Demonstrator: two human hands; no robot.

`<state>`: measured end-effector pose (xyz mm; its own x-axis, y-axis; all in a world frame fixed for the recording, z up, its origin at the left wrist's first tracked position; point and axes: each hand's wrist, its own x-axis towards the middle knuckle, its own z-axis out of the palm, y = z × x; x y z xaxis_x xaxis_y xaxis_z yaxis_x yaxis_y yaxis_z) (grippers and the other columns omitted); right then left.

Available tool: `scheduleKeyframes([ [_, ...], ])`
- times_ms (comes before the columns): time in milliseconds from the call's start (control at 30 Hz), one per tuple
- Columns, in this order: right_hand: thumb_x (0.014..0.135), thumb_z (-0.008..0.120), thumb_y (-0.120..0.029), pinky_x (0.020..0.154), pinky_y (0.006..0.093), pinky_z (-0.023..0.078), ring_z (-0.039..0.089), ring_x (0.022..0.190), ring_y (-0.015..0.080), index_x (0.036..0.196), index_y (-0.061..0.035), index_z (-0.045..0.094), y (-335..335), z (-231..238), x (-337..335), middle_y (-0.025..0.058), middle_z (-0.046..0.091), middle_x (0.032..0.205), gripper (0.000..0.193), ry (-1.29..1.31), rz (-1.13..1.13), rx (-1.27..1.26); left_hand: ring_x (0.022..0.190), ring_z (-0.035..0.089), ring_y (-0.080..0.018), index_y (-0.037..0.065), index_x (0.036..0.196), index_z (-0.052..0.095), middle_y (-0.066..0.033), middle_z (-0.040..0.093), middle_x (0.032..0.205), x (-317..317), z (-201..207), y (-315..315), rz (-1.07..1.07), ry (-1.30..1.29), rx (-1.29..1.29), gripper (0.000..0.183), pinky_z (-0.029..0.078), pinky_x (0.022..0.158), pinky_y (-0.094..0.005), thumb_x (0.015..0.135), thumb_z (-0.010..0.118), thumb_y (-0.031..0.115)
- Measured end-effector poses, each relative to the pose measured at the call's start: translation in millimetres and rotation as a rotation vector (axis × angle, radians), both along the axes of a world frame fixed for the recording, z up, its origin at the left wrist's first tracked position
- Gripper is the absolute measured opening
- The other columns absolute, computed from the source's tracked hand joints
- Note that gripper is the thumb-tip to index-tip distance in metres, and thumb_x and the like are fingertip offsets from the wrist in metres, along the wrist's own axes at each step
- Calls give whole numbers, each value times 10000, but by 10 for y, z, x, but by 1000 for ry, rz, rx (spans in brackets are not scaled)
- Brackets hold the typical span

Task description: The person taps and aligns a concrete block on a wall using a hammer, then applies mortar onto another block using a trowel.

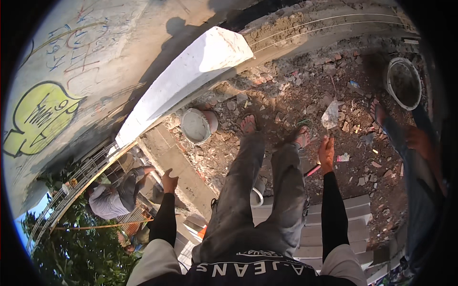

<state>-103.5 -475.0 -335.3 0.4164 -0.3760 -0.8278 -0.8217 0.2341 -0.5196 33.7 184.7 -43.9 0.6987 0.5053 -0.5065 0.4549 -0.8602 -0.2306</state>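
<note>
My right hand is closed around a trowel; its pinkish-red handle sticks out on the left of the palm, and the pale grey blade points away over the rubble. Part of the grip is hidden by the fingers. My left hand hangs empty at the left, thumb and fingers apart, beside a smooth grey cement ledge. Ahead of that hand, on the ground near my foot, stands a bucket of grey wet mortar.
Broken brick and stone rubble covers the ground. A long white-painted beam or column crosses at upper left; taut strings run beyond it. A co-worker in jeans stands right near another bucket. Another person is lower left.
</note>
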Motion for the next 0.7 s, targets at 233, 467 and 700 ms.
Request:
scheduleKeyframes([
  [233,1022,564,-462,471,425,499,640,526,269,1154,-55,642,-619,998,-2409,125,649,762,436,444,331,-336,1060,736,-375,0,1299,680,-245,741,1169,-113,-546,263,149,49,-150,646,576,938,-452,791,860,356],
  [467,1045,500,-462,391,342,417,511,503,212,1303,-178,476,560,2429,-3692,101,560,780,385,883,-284,-153,1285,615,-415,-27,1373,629,-307,653,1329,-25,-1651,365,123,142,-350,779,490,1073,-458,841,787,520],
  [700,1038,515,-429,372,387,438,535,426,244,1125,-26,511,2222,3846,-4025,128,574,742,412,963,107,-65,983,705,-444,-14,1191,708,-262,734,1081,105,-2539,1022,171,-134,-313,568,543,910,-495,839,771,427],
])
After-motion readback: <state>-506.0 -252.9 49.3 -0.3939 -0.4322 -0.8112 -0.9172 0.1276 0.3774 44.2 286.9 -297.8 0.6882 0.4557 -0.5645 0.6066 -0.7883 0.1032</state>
